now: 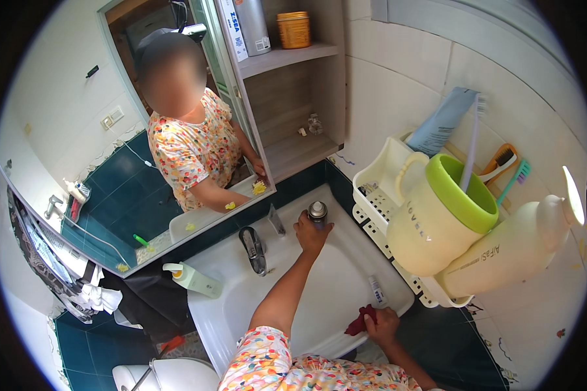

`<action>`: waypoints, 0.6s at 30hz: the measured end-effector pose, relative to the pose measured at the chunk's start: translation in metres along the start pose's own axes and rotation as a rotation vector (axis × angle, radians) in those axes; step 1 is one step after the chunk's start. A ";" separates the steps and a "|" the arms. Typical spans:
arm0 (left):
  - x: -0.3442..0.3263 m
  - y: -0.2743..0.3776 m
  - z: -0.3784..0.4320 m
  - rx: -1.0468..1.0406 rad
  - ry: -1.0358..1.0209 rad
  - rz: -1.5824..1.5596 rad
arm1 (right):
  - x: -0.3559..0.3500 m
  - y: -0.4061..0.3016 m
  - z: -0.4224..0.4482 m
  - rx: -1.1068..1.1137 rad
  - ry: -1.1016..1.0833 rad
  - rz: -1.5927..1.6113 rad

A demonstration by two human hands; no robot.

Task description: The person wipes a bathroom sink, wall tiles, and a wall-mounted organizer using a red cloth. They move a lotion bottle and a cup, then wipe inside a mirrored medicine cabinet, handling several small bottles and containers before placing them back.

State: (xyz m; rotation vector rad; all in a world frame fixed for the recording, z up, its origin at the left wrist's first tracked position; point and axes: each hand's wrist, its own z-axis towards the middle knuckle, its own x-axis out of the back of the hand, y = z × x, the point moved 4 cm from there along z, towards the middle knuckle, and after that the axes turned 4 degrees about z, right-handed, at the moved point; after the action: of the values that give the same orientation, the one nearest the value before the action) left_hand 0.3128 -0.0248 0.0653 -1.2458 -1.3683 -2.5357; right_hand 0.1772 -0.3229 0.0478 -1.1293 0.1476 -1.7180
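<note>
At the back right corner of the white washbasin (332,269), my left hand (312,233) is wrapped around a small can with a nozzle top (317,210). The can stands upright; my fingers cover much of its body. My right hand (384,326) grips a crumpled dark red cloth (361,321) over the basin's front right edge. Just beyond that hand, a small white tube (377,290) lies on the right rim. A metal faucet (253,251) sits left of my left hand, with a clear upright object (276,221) between them.
A pale green pump bottle (200,281) rests on the left rim. On the right wall, a cream caddy (379,210) holds a green-rimmed mug (440,220), a large bottle (504,244) and toothbrushes. Behind the basin are a mirror (210,220) and an open shelf cabinet (293,93).
</note>
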 end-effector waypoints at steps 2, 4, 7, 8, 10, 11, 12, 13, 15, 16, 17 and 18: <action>-0.009 -0.006 0.005 -0.041 0.015 -0.059 | 0.002 -0.004 0.003 0.000 -0.021 0.002; -0.009 -0.004 0.005 -0.075 0.034 -0.093 | 0.000 -0.001 0.000 0.002 0.003 -0.006; 0.005 0.006 0.003 -0.108 0.040 -0.104 | 0.000 -0.001 -0.001 0.012 0.001 -0.017; 0.015 0.015 -0.001 -0.121 0.008 -0.107 | 0.000 -0.001 -0.001 0.016 -0.003 -0.022; 0.050 0.045 -0.007 -0.143 -0.047 -0.111 | 0.000 0.001 -0.003 0.012 0.001 -0.015; 0.071 0.062 -0.011 -0.147 -0.076 -0.110 | -0.001 0.003 -0.004 0.008 0.004 -0.010; 0.091 0.078 -0.013 -0.150 -0.102 -0.107 | -0.002 0.004 -0.005 0.007 0.014 -0.008; 0.112 0.092 -0.013 -0.203 -0.089 -0.153 | -0.004 0.005 -0.006 0.010 0.021 -0.002; 0.147 0.121 -0.008 -0.312 -0.078 -0.255 | -0.005 0.006 -0.007 0.006 0.029 -0.001; 0.164 0.139 -0.005 -0.324 -0.070 -0.269 | -0.004 0.007 -0.008 0.003 0.028 -0.001; 0.179 0.157 0.000 -0.339 -0.066 -0.286 | -0.003 0.008 -0.008 -0.002 0.030 -0.004; 0.195 0.174 0.006 -0.358 -0.031 -0.290 | -0.002 0.008 -0.008 0.001 0.033 -0.004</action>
State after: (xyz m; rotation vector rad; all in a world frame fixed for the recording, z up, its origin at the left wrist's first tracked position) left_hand 0.2433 -0.0615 0.3142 -1.2098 -1.2149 -3.0833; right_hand 0.1763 -0.3279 0.0375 -1.1013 0.1647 -1.7409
